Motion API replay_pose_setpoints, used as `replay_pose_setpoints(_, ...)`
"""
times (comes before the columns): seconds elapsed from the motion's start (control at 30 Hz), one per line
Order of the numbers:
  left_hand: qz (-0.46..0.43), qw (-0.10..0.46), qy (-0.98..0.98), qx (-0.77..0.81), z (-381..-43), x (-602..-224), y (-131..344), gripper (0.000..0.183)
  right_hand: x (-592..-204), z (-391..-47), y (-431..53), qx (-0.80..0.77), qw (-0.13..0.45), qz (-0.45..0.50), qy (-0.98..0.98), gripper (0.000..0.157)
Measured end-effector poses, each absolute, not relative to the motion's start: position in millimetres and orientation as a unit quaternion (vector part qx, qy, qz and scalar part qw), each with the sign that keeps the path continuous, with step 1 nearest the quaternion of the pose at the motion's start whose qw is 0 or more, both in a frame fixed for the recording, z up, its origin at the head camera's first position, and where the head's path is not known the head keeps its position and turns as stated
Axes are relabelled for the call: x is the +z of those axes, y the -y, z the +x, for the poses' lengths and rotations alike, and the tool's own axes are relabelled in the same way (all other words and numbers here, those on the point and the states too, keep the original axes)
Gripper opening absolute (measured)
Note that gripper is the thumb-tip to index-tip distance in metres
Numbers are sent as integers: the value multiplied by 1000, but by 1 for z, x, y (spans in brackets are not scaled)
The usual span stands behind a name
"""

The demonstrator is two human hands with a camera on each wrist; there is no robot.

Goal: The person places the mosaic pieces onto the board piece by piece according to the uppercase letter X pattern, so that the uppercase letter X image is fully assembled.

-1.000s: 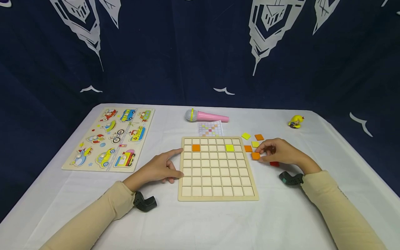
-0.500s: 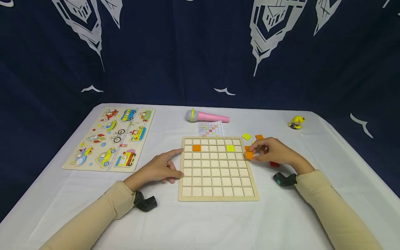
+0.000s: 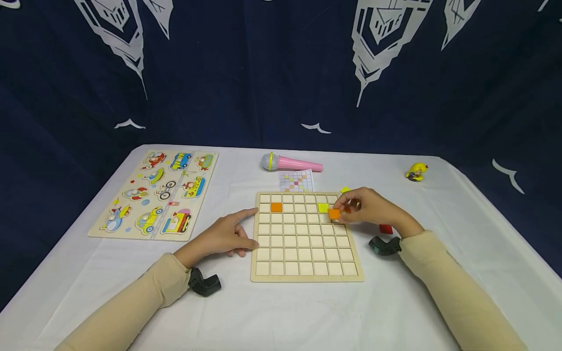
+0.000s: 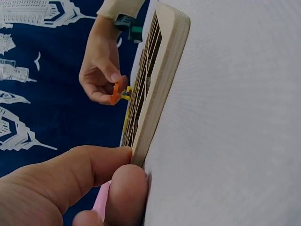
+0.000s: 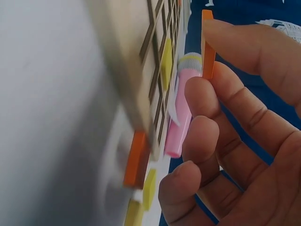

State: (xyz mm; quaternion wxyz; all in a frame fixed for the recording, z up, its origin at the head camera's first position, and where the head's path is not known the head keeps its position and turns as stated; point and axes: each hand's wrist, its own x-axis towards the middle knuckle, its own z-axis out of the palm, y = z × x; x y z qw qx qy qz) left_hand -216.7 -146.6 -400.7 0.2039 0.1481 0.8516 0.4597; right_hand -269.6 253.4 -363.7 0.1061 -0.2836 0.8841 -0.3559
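My right hand [image 3: 371,209] pinches an orange square tile [image 3: 334,214] between thumb and index finger, above the right side of a wooden grid board [image 3: 307,279]. The right wrist view shows this tile edge-on, apart from the board. Set in the board's second row are another orange tile [image 3: 276,207], at left, and a yellow tile [image 3: 323,208] beside the held one. My left hand [image 3: 226,235] touches the board's left edge with thumb and index finger, its other fingers bent beneath. Loose tiles right of the board are partly hidden by my right hand; a red tile [image 3: 386,229] shows.
Behind the board lie a card with a coloured grid pattern [image 3: 296,181] and a pink toy microphone [image 3: 298,164]. A picture puzzle board [image 3: 153,195] lies at left. A small yellow duck figure [image 3: 416,172] stands at the back right, near the table edge.
My right hand has carried the orange tile leftward from the loose tiles, past the board's right rim to over the grid. My left hand stays at the board's left edge.
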Motion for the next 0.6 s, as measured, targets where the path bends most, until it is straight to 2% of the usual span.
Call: replay_pose_setpoints(0.6, 145, 206, -846, 470, -218, -402, 146, 96, -367, -281, -215, -341, 118, -302, -882, 19)
